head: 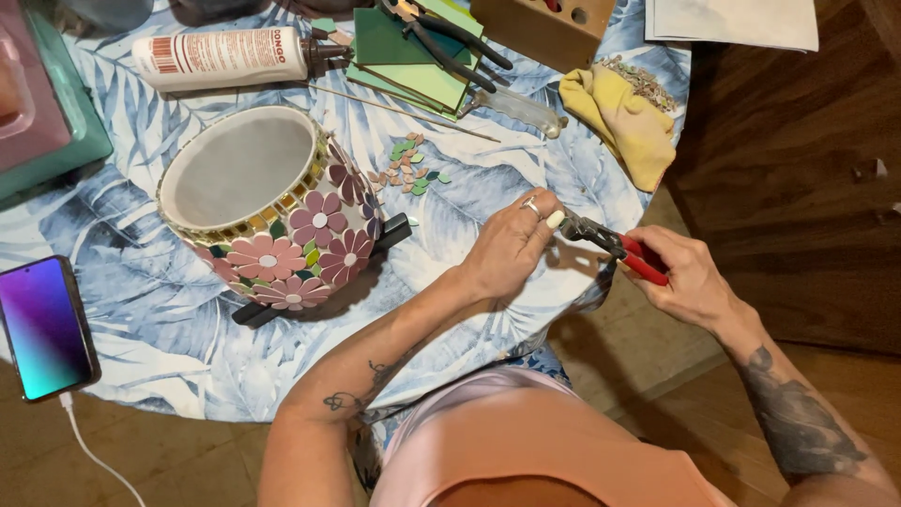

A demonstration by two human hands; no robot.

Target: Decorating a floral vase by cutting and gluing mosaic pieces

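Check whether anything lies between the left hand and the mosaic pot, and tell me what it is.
Nothing visible does. The left hand is at the nippers that the right hand holds. Between it and the mosaic pot there is only bare tablecloth. The loose tile pieces lie farther back, off that line.

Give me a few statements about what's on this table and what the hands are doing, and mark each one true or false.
1. The right hand holds red-handled nippers. True.
2. The flower-tiled pot stands upright on its base. False: it lies tilted on a black stand, its opening toward the camera.
3. The left hand pinches something at the nippers' tip. True, though the piece is too small to identify.
4. The phone sits at the table's right edge. False: it lies at the left edge, with a white cable plugged in.
5. A yellow cloth lies beyond the hands. True.
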